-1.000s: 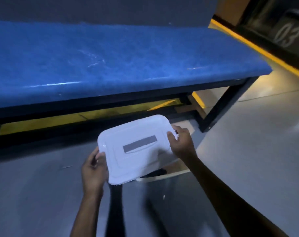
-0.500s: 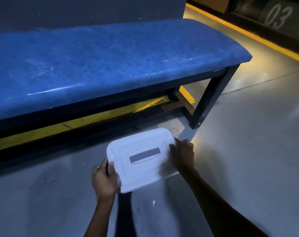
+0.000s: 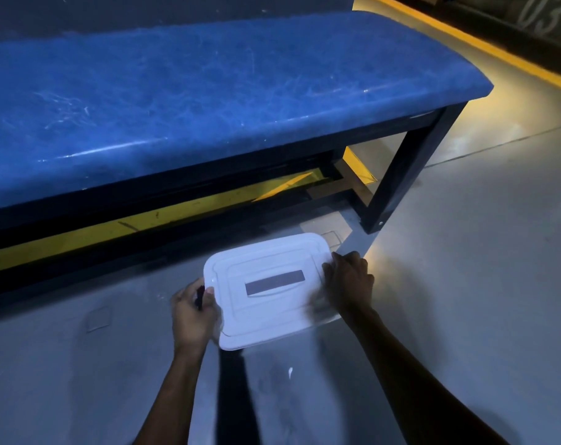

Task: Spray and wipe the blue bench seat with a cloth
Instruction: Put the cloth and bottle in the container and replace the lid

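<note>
The blue bench seat (image 3: 208, 91) fills the upper half of the view on a black metal frame (image 3: 401, 175); its surface shows pale streaks. On the floor in front of it sits a box under a white lid (image 3: 266, 290) with a grey strip in its middle. My left hand (image 3: 192, 313) grips the lid's left edge, with a dark clip or handle between its fingers. My right hand (image 3: 349, 281) presses on the lid's right edge. The box itself is hidden under the lid. No cloth or spray bottle is visible.
The grey concrete floor (image 3: 465, 284) spreads to the right and toward me. A yellow painted line (image 3: 144, 220) runs under the bench, another yellow stripe (image 3: 497, 53) at the upper right beside a dark wall marked "03".
The lid has come down from a tilted, raised position onto the box, covering its rim. Both hands lowered with it, and the view shifted left along the bench.
</note>
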Available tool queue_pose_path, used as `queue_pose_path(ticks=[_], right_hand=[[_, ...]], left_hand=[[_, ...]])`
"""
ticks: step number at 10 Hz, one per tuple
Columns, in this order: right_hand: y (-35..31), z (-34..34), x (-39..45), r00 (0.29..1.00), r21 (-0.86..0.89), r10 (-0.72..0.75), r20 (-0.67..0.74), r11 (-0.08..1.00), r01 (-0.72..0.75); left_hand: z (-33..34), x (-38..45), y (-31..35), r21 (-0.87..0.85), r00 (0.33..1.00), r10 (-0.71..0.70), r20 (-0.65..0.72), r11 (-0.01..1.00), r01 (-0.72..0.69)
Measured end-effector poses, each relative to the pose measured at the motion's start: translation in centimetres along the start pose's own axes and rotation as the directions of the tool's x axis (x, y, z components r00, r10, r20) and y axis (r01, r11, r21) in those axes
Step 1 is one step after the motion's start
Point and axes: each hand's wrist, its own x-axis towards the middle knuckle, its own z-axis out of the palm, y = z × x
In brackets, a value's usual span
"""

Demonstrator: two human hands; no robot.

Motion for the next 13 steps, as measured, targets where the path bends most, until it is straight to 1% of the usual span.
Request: queue_pose_path(ticks=[1, 2, 3, 4, 5, 6, 7, 8, 9, 10, 11, 12, 13], right_hand=[[0.0, -0.2, 0.2, 0.995, 0.137, 0.053, 0.088, 0.988, -0.065], [0.9, -0.8, 0.9, 0.957, 0.446, 0.184, 0.223, 0.854, -0.268], [1.9, -2.0, 1.0, 0.926, 0.522, 0.204, 0.317, 0.778, -0.350], [2.3, -2.5, 0.8, 0.915, 0.538, 0.252, 0.316, 0.747, -0.392], [2.4, -2.4, 0.7, 0.910, 0.588, 0.280, 0.305, 0.697, -0.412], [2.3, -2.4, 0.6, 0.912, 0.611, 0.285, 0.296, 0.678, -0.410], [2.4, -2.6, 0.6, 0.892, 0.668, 0.314, 0.326, 0.591, -0.452], [2.7, -2.6, 1.0, 0.844, 0.705, 0.347, 0.408, 0.468, -0.533], [2.7, -3.0, 1.0, 0.809, 0.715, 0.319, 0.493, 0.380, -0.586], [2.6, -3.5, 1.0, 0.820, 0.738, 0.210, 0.533, 0.359, -0.572], [2.4, -3.5, 1.7, 0.895, 0.675, 0.121, 0.430, 0.616, -0.407], [1.5, -3.3, 2.5, 0.939, 0.488, -0.018, 0.344, 0.858, -0.162], [0.8, -2.9, 3.0, 0.954, 0.389, -0.009, 0.300, 0.914, -0.113]], left_hand=[[-0.3, -0.6, 2.2, -0.156, 0.975, -0.216, 0.044, 0.963, 0.221], [-1.6, -0.9, 2.8, -0.280, 0.845, -0.504, 0.179, 0.797, 0.535], [-3.0, -1.0, 3.3, -0.397, 0.789, -0.540, 0.292, 0.682, 0.614], [-2.9, -1.0, 2.7, -0.429, 0.810, -0.501, 0.306, 0.687, 0.587], [-2.2, -1.0, 2.6, -0.426, 0.818, -0.514, 0.257, 0.700, 0.573], [-1.5, -1.2, 3.1, -0.364, 0.887, -0.432, 0.162, 0.810, 0.461], [-1.3, -1.6, 3.2, -0.361, 0.927, -0.351, 0.134, 0.854, 0.375], [-1.5, -1.5, 3.3, -0.334, 0.920, -0.370, 0.127, 0.857, 0.391], [-1.5, -1.3, 3.0, -0.322, 0.916, -0.374, 0.144, 0.858, 0.401], [-1.6, -1.3, 2.8, -0.313, 0.911, -0.372, 0.181, 0.856, 0.412], [-1.5, -1.3, 2.8, -0.344, 0.917, -0.368, 0.152, 0.850, 0.398], [-1.1, -1.3, 2.0, -0.376, 0.926, -0.357, 0.121, 0.847, 0.376], [-0.2, -0.4, 2.5, -0.333, 0.923, -0.378, 0.072, 0.863, 0.379]])
